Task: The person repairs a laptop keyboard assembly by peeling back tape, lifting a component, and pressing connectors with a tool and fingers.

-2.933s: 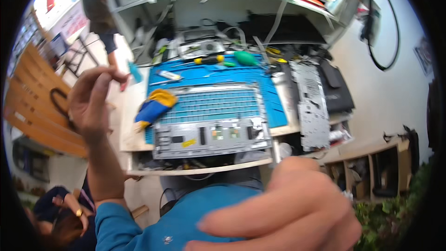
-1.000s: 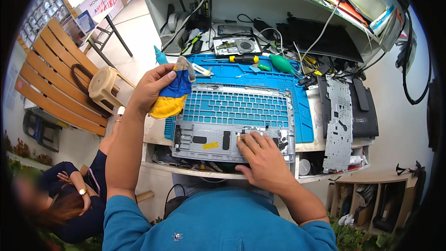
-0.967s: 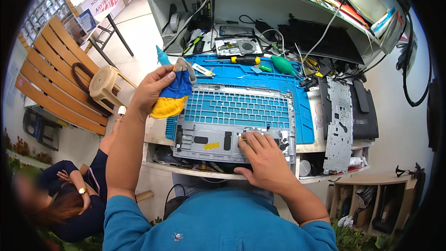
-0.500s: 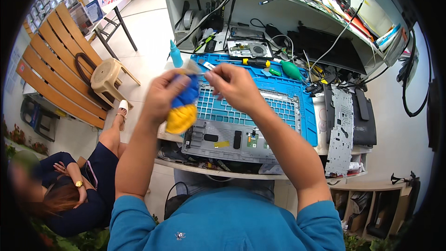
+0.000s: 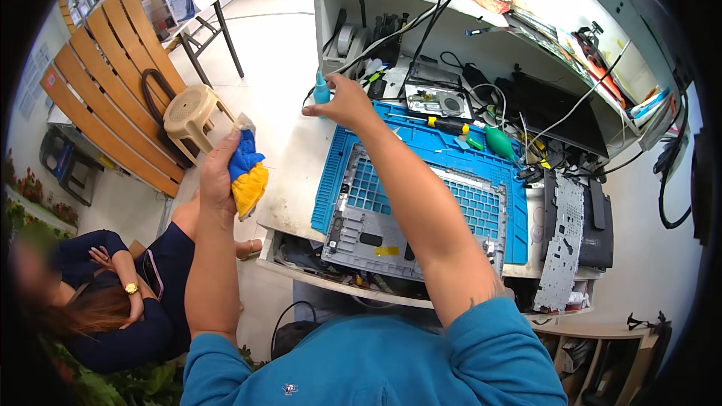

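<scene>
In the head view, the left hand [image 5: 218,173] has the blue and yellow cloth [image 5: 247,169] pinched between thumb and fingers, near the left side of the bench [image 5: 289,188]. The right hand [image 5: 350,105] has just changed places: a moment ago it was up by the cloth, and now it is out at the light blue bottle [image 5: 322,90]. Its thumb and fingers are bent around the bottle, but the bottle is small and partly hidden, so one cannot tell if that grip is pressed tight. This means both hands are away from the grey laptop frame [image 5: 361,222], which lies on the blue mat [image 5: 325,203] under the right arm. The yellow and black screwdriver [image 5: 447,126] and the green bulb [image 5: 499,143] lie behind the frame, untouched.
</scene>
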The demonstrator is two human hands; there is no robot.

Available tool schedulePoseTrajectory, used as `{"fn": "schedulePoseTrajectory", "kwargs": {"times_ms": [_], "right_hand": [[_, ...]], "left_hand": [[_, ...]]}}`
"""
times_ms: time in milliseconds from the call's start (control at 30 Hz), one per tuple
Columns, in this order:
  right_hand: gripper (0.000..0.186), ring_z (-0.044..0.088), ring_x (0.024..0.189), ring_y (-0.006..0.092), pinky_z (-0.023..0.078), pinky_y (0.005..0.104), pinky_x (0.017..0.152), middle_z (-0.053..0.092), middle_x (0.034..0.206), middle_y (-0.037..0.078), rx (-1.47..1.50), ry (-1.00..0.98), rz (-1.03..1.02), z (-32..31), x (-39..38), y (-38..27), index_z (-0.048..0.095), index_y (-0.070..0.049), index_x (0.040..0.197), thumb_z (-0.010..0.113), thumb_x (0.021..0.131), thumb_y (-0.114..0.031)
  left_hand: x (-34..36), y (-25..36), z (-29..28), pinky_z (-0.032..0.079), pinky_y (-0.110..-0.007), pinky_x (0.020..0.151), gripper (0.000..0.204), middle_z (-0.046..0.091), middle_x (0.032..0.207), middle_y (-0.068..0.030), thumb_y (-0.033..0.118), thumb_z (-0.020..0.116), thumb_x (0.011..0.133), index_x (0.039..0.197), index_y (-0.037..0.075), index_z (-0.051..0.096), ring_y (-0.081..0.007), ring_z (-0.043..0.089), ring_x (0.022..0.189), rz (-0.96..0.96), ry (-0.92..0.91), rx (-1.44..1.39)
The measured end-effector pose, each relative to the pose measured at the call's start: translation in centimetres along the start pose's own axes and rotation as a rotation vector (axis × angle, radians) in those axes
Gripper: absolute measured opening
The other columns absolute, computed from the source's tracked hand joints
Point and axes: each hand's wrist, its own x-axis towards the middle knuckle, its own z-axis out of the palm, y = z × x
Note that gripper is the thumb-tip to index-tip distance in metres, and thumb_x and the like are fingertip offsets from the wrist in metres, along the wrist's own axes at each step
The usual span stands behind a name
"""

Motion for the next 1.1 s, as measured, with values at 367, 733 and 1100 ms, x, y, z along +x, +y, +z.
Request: {"fn": "schedulePoseTrajectory", "kwargs": {"times_ms": [367, 733, 1100], "right_hand": [[0.045, 0.075, 0.109, 0.0431, 0.059, 0.0522, 0.095, 0.074, 0.114, 0.018, -0.158, -0.007, -0.222, -5.9, -5.4, -3.0, 0.077, -0.002, 0.123, 0.090, 0.085, -0.020], [0.026, 0.073, 0.111, 0.0354, 0.063, 0.0491, 0.092, 0.072, 0.112, 0.013, -0.610, -0.014, -0.493, -12.8, -12.3, -2.9, 0.072, -0.003, 0.109, 0.080, 0.084, 0.000], [0.010, 0.074, 0.101, 0.0287, 0.063, 0.0427, 0.087, 0.071, 0.104, 0.011, -0.757, 0.027, -0.647, -13.3, -12.8, -4.2, 0.074, -0.003, 0.100, 0.074, 0.090, -0.004]], "left_hand": [[1.7, -3.3, 1.3, 0.070, -0.041, 0.071, 0.029, 0.081, 0.104, -0.0180, 0.022, 0.070, 0.108, 0.123, -0.003, 0.070, -0.0274, 0.082, 0.083, -0.255, -0.099, -0.078], [0.8, -5.8, 5.3, 0.068, -0.034, 0.088, 0.050, 0.078, 0.126, -0.0182, 0.006, 0.064, 0.108, 0.155, -0.010, 0.060, -0.0222, 0.081, 0.098, -0.116, -0.196, 0.402], [0.1, -6.5, 6.4, 0.065, -0.029, 0.085, 0.038, 0.081, 0.111, -0.0118, 0.012, 0.066, 0.112, 0.142, -0.011, 0.070, -0.0142, 0.078, 0.092, 0.005, -0.297, 0.728]]}}
